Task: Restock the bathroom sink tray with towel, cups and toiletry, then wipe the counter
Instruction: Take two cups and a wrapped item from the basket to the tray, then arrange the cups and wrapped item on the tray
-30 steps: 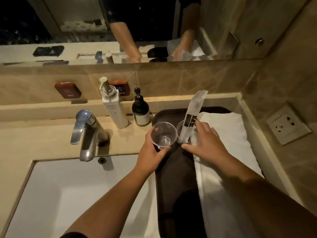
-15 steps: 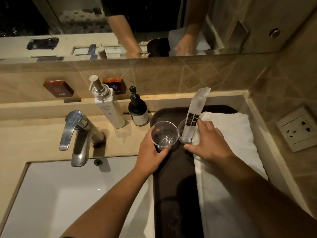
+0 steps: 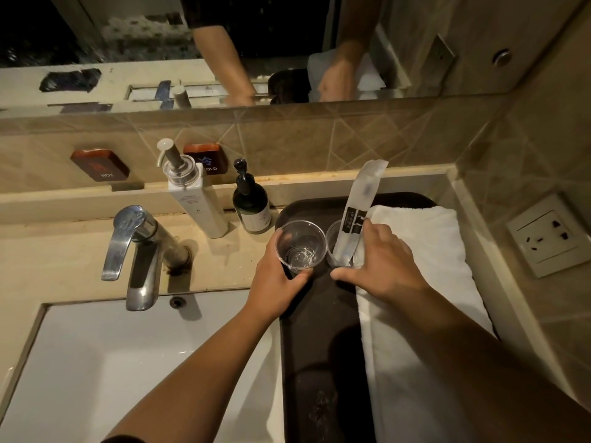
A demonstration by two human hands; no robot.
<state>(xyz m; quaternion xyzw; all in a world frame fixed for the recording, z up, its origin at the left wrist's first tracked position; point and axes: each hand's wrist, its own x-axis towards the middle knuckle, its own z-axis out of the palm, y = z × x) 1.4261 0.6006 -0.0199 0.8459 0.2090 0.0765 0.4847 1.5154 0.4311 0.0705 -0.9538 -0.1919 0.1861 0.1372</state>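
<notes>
Two clear cups held side by side at the far end of the dark tray (image 3: 315, 346).

The left hand (image 3: 277, 286) is closed around the empty cup (image 3: 300, 245); the right hand (image 3: 382, 263) wraps the second cup (image 3: 335, 247), which holds a wrapped toiletry packet (image 3: 359, 206), beside the folded white towel (image 3: 425, 260).

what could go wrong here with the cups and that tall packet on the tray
1. The toiletry packet stands tall and tilted in the right cup; once the right hand lets go, that light cup may tip.
2. The left cup, held by the left hand, sits near the tray's left edge and could slide toward the sink.
</notes>
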